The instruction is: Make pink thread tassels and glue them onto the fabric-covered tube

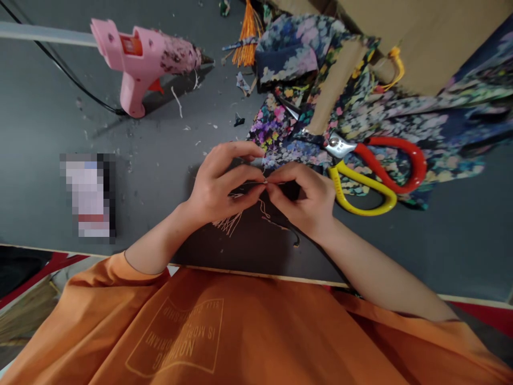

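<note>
My left hand (218, 184) and my right hand (304, 195) meet over the grey table (160, 160), fingertips pinched together on a thin pale thread (262, 206). A small fan of pale tassel strands (229, 222) hangs below my left hand. A loose end of the thread curls down under my right hand. Both hands are closed in a pinch. Flowered fabric (280, 133) lies just beyond my fingers.
Scissors with a red and a yellow handle (377, 171) lie on the flowered fabric to the right. A pink glue gun (144, 59) with a black cord stands at the back left. An orange tassel (248, 32), brown cardboard (420, 32) and scraps lie behind.
</note>
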Demonstrator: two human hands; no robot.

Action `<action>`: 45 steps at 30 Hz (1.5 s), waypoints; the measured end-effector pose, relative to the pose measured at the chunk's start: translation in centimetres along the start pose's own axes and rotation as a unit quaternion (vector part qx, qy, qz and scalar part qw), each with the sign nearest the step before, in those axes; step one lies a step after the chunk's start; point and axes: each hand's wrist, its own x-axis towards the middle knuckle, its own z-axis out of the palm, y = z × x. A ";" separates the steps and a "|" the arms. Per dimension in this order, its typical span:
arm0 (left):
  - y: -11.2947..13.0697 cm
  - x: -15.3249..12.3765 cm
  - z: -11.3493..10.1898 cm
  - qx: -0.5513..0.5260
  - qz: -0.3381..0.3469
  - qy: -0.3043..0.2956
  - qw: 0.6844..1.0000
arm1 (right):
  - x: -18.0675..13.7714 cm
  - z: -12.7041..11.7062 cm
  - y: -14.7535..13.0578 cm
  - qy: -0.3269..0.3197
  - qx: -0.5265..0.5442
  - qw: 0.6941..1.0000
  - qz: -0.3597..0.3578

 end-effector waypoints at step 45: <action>-0.3 -0.1 0.0 -0.071 -0.058 -0.039 0.995 | -0.1 -0.1 0.0 -0.009 -0.003 1.000 0.008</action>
